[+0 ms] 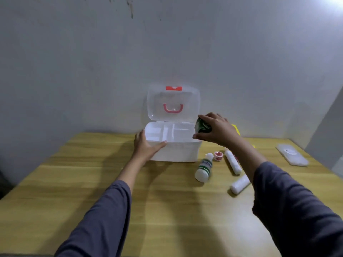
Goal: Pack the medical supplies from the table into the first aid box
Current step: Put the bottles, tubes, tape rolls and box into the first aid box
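Holding green packet in right hand above first aid box; left hand touching box.

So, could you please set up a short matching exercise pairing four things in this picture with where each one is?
Things:
1. green packet
2. white bottle
3. tape roll
4. left hand

Places:
A. lying on its side on the table, right of the box
B. on the box's front left corner
C. held in the right hand over the box's right edge
D. on the table between the bottle's cap and a white roll

Pairs: 1-C, 2-A, 3-D, 4-B
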